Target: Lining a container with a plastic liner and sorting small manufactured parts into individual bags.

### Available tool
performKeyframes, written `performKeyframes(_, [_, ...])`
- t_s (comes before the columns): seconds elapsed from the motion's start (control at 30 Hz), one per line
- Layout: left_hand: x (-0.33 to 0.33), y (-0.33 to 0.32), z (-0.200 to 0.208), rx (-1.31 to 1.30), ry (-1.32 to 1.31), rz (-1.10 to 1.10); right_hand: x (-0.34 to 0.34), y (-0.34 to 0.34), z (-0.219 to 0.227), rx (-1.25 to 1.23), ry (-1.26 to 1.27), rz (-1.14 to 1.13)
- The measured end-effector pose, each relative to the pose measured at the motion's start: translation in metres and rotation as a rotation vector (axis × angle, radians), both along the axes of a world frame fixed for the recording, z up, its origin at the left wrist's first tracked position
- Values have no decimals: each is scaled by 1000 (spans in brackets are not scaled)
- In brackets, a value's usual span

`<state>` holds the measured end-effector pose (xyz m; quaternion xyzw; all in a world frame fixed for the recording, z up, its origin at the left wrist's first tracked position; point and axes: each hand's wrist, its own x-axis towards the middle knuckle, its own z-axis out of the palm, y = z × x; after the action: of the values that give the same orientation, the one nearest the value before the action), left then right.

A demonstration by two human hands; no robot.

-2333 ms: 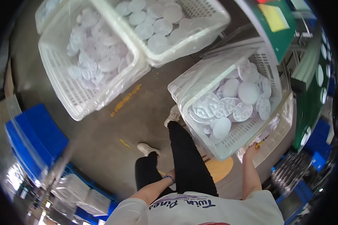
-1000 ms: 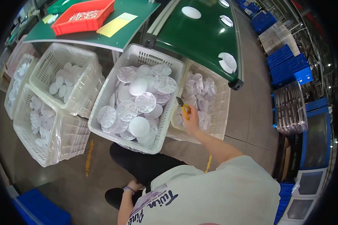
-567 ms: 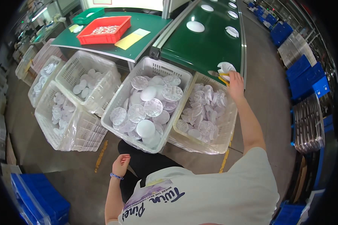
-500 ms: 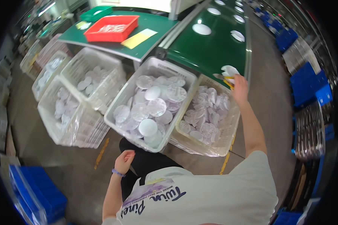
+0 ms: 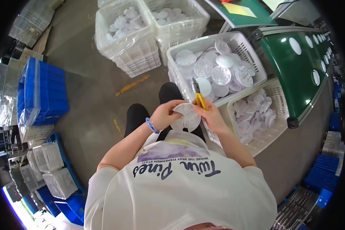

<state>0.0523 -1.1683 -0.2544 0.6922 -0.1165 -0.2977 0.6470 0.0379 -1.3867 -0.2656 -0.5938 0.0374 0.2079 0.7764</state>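
Note:
In front of my waist, a round whitish plastic disc (image 5: pixel 186 120) with a shallow molded shape is held between both hands. My left hand (image 5: pixel 165 115) pinches its left edge with thumb and fingers. My right hand (image 5: pixel 212 116) grips yellow-handled cutting pliers (image 5: pixel 199 98), their dark jaws pointing away from me. The thumb of that hand also touches the disc's upper right edge. Just beyond the pliers stands a white crate (image 5: pixel 250 50) heaped with similar discs. Nearer on the right, a second crate (image 5: pixel 283 97) holds smaller, part-round translucent pieces.
A green conveyor belt (image 5: pixel 291 73) carrying spaced white discs runs at the right. A green table (image 5: pixel 262 15) stands at the far side. More disc-filled crates (image 5: pixel 128 55) stand at the far left, and blue bins (image 5: pixel 46 92) sit on the left.
My right hand has come back from the belt's end with the pliers and a white piece. My left hand has risen to hold the disc. My view has turned left.

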Motion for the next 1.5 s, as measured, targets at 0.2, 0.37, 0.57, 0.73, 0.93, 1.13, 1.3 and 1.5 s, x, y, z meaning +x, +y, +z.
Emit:
performKeyframes(0.2, [-9, 43, -44, -466, 670, 650, -31, -15, -37, -248, 111, 45])
performKeyframes(0.37, [2, 42, -45, -386, 546, 488, -40, 11, -36, -91, 203, -22])
performKeyframes(0.57, [15, 22, -34, -291, 334, 244, 6, 45, -16, 46, -59, -50])
performKeyframes(0.73, [-1, 26, -34, -289, 353, 162, 22, 72, 6, 43, -234, -268])
performKeyframes(0.93, [-15, 21, -29, -189, 187, 223, 28, 72, 2, -63, -403, -381])
performKeyframes(1.13, [-15, 65, -49, -63, 89, 423, 32, 56, 3, -81, -393, -461])
performKeyframes(1.3, [-1, 110, -94, 162, -1, 556, 33, 49, 6, -23, -377, -492])
performKeyframes(1.5, [14, 139, -121, 389, -122, 603, 34, 34, 3, 6, -320, -521])
